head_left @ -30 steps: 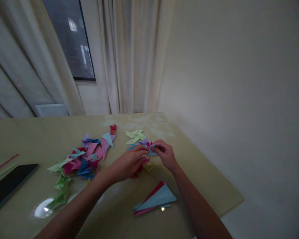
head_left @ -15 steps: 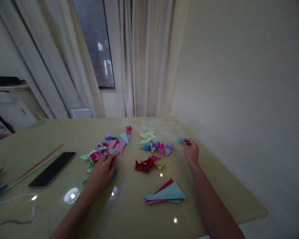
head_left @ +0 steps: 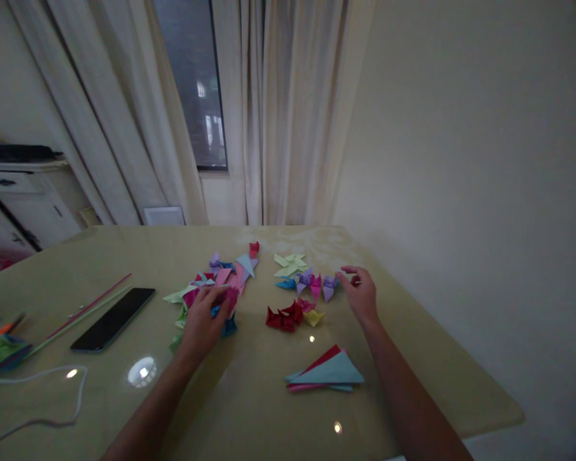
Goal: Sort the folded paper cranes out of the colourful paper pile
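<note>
My left hand (head_left: 206,320) is over the left pile of folded paper, its fingers closed on a magenta origami piece (head_left: 232,297). Green origami pieces (head_left: 178,323) and a blue one (head_left: 229,325) lie around that hand. My right hand (head_left: 361,294) is at the right end of a row of origami, thumb and index finger apart, beside a purple origami piece (head_left: 329,288). A sliver of light blue paper shows near its fingertips, mostly hidden. Left of it are a magenta origami piece (head_left: 315,285) and a blue origami piece (head_left: 286,283).
A pale green pinwheel shape (head_left: 290,264) lies behind the row. Dark red origami (head_left: 285,317) and a yellow piece (head_left: 313,317) are in front. Folded paper triangles (head_left: 326,372) lie nearer me. A phone (head_left: 114,320), thin sticks (head_left: 84,314) and a white cable (head_left: 81,397) are left.
My right hand has moved slightly left to the purple piece, and the light blue piece it held is now mostly hidden. My left hand has lifted a magenta piece from the pile.
</note>
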### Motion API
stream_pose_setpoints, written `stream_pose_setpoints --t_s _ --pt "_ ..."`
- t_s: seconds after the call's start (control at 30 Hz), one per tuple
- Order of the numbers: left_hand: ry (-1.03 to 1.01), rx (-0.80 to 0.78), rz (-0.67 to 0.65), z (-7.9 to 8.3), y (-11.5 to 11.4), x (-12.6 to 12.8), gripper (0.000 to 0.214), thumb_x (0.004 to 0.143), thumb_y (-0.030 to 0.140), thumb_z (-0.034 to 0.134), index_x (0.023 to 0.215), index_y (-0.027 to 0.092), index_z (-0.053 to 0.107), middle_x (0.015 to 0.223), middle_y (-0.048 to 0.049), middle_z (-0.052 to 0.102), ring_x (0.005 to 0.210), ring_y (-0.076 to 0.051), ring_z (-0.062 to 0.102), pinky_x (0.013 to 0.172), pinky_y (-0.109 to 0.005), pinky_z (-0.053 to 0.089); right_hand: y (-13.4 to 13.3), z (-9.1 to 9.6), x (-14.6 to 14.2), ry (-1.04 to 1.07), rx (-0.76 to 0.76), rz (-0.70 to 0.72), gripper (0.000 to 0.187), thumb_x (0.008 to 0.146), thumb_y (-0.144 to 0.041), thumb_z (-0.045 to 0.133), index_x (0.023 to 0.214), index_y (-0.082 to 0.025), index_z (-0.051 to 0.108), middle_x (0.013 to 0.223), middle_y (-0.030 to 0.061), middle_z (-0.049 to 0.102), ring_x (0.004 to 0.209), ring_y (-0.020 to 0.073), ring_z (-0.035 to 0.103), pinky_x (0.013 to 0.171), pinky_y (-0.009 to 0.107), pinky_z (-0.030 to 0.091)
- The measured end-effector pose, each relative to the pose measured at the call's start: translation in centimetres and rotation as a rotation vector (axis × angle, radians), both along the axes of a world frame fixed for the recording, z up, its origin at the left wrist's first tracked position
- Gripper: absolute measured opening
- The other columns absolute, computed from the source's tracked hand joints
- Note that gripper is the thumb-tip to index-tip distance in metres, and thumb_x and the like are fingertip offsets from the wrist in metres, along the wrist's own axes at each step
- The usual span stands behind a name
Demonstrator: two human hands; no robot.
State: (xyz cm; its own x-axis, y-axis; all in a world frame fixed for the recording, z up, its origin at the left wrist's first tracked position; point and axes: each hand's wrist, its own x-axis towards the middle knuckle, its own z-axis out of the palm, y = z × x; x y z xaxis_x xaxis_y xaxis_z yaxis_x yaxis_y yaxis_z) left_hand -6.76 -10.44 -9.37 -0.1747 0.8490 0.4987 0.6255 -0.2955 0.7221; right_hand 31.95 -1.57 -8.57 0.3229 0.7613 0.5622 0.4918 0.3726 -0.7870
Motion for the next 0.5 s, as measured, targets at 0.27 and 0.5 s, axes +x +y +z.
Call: stream_pose_setpoints --t_s 0.27,0.5 --pt "-0.684 -0.204 -0.375 1.8 -2.4 4.8 0.038 0.09 0.051 0.076 0.108 0.019 0.065 0.1 -0.0073 0.078 0.091 -0.022 0.075 0.084 -0.035 0.061 -5.5 2.3 -7.8 -0.125 -0.11 0.713 0.038 0.09 -0.054 0.078 0.106 -0.02 0.077 0.089 0.0045 0.072 0.071 0.0166 0.062 0.066 0.029 0.05" --pt "-0.736 -0.33 -0.616 0.6 -3.4 7.5 0.029 0.091 0.042 0.079 0.103 0.02 0.065 0.105 -0.0067 0.078 0.096 -0.021 0.075 0.087 -0.032 0.06 -8.0 1.6 -10.6 -0.215 -0.023 0.854 0.031 0.093 -0.048 0.078 0.107 -0.021 0.078 0.093 0.0059 0.076 0.083 0.0198 0.068 0.074 0.03 0.05"
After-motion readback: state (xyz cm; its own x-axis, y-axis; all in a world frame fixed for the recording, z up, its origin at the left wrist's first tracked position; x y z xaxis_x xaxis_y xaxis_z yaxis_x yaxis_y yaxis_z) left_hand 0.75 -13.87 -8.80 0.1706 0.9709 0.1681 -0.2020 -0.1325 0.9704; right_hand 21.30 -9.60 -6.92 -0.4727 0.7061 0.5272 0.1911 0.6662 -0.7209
